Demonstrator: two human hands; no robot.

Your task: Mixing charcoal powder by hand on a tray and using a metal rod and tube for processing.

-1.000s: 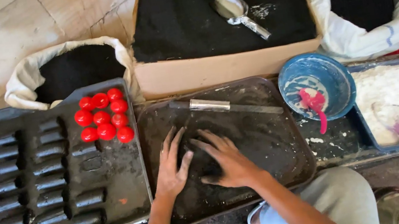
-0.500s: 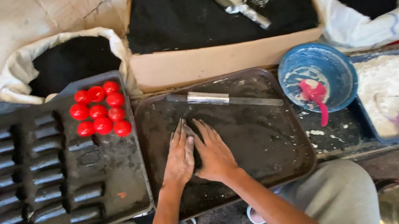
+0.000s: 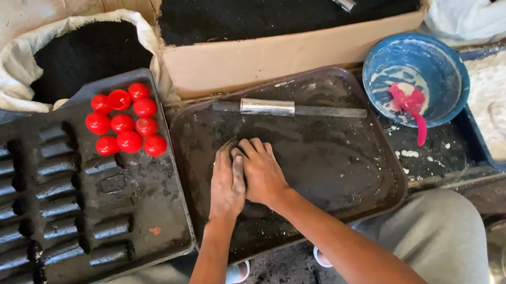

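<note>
Left hand [image 3: 227, 182] and right hand [image 3: 262, 172] lay side by side, palms down, cupped over dark lump [image 3: 251, 210] on brown tray [image 3: 365, 178]; metal rod [image 3: 288, 108] beyond fingertips; red balls [image 3: 124, 122] on black tray [image 3: 166, 228] at left.

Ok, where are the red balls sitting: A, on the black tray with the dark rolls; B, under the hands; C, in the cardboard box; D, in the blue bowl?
A: the red balls lie clustered at the top right corner of the black tray, beside the rows of dark rolls.
</note>
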